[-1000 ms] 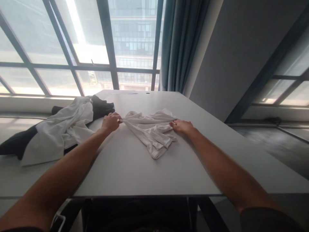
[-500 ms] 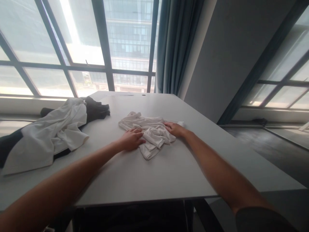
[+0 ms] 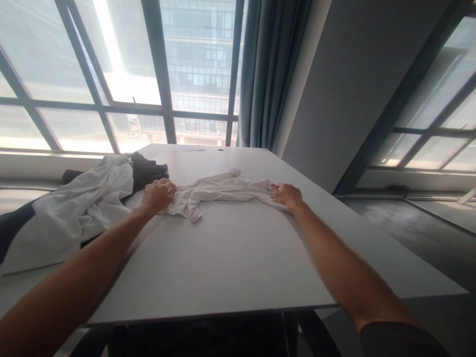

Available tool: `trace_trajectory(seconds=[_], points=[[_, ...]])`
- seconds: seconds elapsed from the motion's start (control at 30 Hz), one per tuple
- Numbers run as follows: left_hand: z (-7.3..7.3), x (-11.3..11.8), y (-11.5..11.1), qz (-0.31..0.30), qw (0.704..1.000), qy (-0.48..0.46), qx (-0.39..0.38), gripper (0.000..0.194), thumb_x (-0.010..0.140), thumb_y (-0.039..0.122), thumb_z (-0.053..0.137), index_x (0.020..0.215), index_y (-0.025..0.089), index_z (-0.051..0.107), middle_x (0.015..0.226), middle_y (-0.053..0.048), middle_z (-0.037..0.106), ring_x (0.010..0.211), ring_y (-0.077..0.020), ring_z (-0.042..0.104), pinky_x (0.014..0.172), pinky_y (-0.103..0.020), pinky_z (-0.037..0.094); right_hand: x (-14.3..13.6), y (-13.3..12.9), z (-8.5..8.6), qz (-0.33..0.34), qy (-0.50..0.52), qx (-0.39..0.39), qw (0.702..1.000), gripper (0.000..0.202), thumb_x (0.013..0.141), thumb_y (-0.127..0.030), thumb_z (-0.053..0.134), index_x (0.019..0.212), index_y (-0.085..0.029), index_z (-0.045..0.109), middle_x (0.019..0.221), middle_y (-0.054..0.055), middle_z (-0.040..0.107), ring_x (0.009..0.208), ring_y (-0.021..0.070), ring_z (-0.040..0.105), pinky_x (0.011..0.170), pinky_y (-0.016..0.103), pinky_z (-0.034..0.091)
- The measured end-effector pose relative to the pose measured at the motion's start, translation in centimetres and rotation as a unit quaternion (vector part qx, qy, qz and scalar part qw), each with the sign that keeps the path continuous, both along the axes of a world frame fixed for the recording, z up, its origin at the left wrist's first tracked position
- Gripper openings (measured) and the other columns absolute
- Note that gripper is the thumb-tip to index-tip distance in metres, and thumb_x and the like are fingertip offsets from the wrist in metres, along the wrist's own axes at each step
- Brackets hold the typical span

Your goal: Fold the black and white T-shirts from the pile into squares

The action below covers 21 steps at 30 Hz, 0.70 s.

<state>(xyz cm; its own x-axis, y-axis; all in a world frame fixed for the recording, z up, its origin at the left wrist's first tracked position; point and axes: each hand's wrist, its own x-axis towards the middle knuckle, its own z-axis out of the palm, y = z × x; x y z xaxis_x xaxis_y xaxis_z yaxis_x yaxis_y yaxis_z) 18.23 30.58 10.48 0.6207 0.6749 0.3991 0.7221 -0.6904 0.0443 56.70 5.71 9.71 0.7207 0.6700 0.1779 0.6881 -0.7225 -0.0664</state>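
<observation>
A crumpled white shirt (image 3: 226, 187) lies stretched sideways across the white table (image 3: 223, 263), with a short sleeve-like flap hanging toward me near its left end. My left hand (image 3: 158, 194) is closed on the shirt's left end. At the opposite end my right hand (image 3: 287, 195) grips the fabric between thumb and fingers. Between the two hands the cloth runs in long, tight creases and rests on the tabletop.
On the table's left side lies a heap with a white garment (image 3: 85, 198) over dark clothing (image 3: 148, 168). Windows (image 3: 201, 64) and a blue-grey curtain (image 3: 264, 74) stand behind the table. A dark chair (image 3: 201, 339) is under the front edge.
My hands have moved apart, the left one farther left and the right one slightly right. The bunched white shirt is now drawn out into a long strip between them.
</observation>
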Motion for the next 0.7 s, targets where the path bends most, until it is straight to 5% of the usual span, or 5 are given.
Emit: trace_trajectory(seconds=[0.2,0.43,0.57,0.7], points=[[-0.7,3.4,-4.3,-0.090,0.988,0.099,-0.081,0.059,0.087,0.062,0.051,0.128,0.022,0.064,0.136,-0.014,0.062,0.118,-0.0348,0.060,0.097,-0.044,0.046,0.4,-0.1,-1.4,0.130,0.094,-0.022,0.987,0.056,0.096,-0.038,0.047,0.148,-0.017,0.049,0.151,0.011,0.050,0.137,0.0239,0.048,0.112,0.033,0.036],[0.4,0.1,1.6,-0.106,0.948,0.200,-0.224,0.111,0.061,0.070,0.070,0.154,0.020,0.036,0.159,-0.016,0.036,0.139,-0.0338,0.044,0.109,-0.037,0.039,3.5,-1.4,-1.8,0.054,0.111,-0.038,0.992,0.061,0.098,-0.046,0.044,0.148,-0.012,0.048,0.155,0.017,0.042,0.142,0.0286,0.042,0.114,0.038,0.034],[0.8,-3.0,4.4,-0.111,0.943,0.211,-0.234,0.099,0.060,0.066,0.072,0.146,0.023,0.050,0.160,-0.013,0.037,0.140,-0.0344,0.044,0.109,-0.036,0.040,4.4,-1.8,-1.6,-0.023,0.101,-0.069,0.992,0.064,0.098,-0.054,0.041,0.146,-0.011,0.050,0.153,0.021,0.044,0.140,0.0291,0.044,0.111,0.041,0.036],[0.4,-3.1,4.0,-0.064,0.966,0.156,-0.194,0.068,0.080,0.066,0.055,0.132,0.023,0.064,0.148,-0.014,0.053,0.135,-0.0375,0.048,0.107,-0.048,0.039,3.3,-1.5,-0.3,-0.100,0.090,-0.088,0.987,0.063,0.095,-0.062,0.041,0.134,-0.018,0.063,0.141,0.020,0.058,0.131,0.0326,0.053,0.105,0.047,0.042]])
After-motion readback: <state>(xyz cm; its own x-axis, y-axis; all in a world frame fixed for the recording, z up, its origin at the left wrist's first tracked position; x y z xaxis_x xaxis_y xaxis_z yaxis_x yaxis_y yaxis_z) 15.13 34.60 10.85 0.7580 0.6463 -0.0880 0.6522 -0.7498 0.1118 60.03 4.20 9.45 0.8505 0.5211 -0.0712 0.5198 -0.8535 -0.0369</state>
